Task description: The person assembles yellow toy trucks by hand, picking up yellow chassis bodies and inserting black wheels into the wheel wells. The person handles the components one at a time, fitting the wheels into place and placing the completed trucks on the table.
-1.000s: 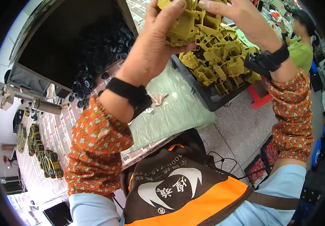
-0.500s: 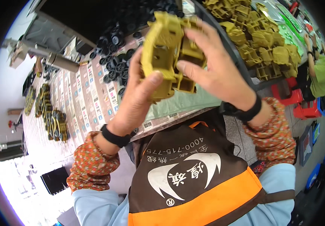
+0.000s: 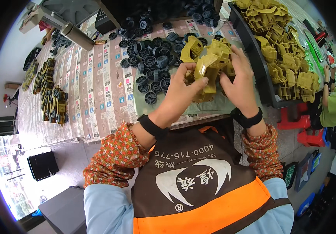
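My left hand (image 3: 183, 89) and my right hand (image 3: 239, 84) together hold a bunch of olive-yellow plastic toy vehicle bodies (image 3: 209, 64) just above the table edge. The left thumb presses on the front of one body; the right fingers wrap the pile from the right. Right behind the hands, a heap of black plastic wheels (image 3: 152, 58) lies on the table. Both wrists wear black bands, and the sleeves are orange with a flower print.
A dark crate (image 3: 253, 58) full of more olive-yellow bodies (image 3: 289, 50) stands at the right. Assembled toy vehicles (image 3: 53, 101) sit in rows at the far left of the paper-covered table (image 3: 98, 97). Another person in green (image 3: 331, 105) sits at the right, near red stools (image 3: 292, 121).
My hands have come down from the crate at the right toward the table edge, carrying the yellow bodies. The view has tilted down onto the table.
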Demonstrator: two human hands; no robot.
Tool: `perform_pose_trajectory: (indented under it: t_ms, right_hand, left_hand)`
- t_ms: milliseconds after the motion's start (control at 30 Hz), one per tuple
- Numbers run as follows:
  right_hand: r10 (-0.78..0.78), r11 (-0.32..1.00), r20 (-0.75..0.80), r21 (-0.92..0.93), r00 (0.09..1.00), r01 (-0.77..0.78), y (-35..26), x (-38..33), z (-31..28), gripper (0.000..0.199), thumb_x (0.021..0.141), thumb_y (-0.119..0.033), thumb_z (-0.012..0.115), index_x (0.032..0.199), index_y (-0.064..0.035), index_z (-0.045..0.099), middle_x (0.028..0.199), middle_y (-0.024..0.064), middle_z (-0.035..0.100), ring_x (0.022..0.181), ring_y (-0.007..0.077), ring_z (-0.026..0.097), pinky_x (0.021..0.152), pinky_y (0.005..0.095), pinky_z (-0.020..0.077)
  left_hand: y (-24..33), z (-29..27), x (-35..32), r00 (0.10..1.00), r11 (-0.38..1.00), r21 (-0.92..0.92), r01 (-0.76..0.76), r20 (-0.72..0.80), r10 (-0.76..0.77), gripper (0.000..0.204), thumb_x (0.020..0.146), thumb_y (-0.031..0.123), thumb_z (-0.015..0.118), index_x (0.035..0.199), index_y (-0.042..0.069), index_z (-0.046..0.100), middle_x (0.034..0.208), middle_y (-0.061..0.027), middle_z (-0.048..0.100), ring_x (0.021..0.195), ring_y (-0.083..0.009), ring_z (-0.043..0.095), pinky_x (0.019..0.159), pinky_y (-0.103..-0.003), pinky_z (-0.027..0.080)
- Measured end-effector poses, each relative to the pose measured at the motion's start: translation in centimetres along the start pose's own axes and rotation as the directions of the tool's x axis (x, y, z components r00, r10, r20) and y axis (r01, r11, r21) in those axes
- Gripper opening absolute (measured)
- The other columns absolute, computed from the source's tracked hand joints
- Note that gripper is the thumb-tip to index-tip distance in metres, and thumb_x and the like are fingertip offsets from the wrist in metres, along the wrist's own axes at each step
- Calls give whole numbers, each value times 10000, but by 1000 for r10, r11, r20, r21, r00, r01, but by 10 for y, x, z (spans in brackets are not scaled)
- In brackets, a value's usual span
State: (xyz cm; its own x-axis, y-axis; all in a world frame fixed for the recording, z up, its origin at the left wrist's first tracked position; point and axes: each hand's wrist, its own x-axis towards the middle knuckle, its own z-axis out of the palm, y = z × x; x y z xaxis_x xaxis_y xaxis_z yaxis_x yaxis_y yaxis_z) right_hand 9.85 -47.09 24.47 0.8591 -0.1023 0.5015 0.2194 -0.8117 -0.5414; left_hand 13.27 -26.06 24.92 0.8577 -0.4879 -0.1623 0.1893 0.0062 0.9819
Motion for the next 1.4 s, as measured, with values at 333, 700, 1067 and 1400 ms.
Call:
perform_pose_trajectory:
  t_ms: [333, 700, 1067, 1400]
  right_hand:
    - [-273, 942, -96, 176, 957, 286, -75, 11, -2, 394, 841, -62, 779, 1209, -28, 642, 1280, 182, 640, 1181, 384, 588, 989, 494, 429]
    - [-252, 823, 321, 567, 913, 29, -110, -30, 53, 269, 887, 7, 681, 1154, 16, 651, 1095, 185, 642, 989, 377, 652, 825, 428, 546]
    - [-165, 967, 303, 235, 939, 94, -70, 8, 79, 330, 827, -34, 766, 1133, -47, 643, 1068, 110, 602, 947, 328, 629, 786, 404, 544]
    - [-251, 965, 352, 22, 902, 260, -91, -4, 85, 320, 804, -6, 721, 1064, -65, 545, 1062, 150, 566, 981, 382, 606, 775, 477, 523]
  left_hand:
    - [41, -21, -33, 999, 985, -169, 26, -35, -32, 513, 1009, 131, 664, 1476, 58, 463, 1337, -60, 593, 1213, -132, 566, 1057, -314, 450]
    - [26, -101, -137, 937, 926, -369, -80, -345, -56, 450, 1054, 193, 588, 1450, 42, 435, 1258, -130, 638, 1072, -278, 719, 874, -401, 638]
    - [-10, -127, -172, 908, 809, -588, -11, -345, -239, 462, 1094, 374, 552, 1421, 58, 464, 1144, -93, 657, 930, -178, 716, 780, -340, 650]
    - [-13, -115, -156, 914, 809, -587, 19, -319, -252, 464, 1093, 388, 548, 1428, 75, 476, 1148, -91, 654, 916, -181, 709, 761, -332, 632]
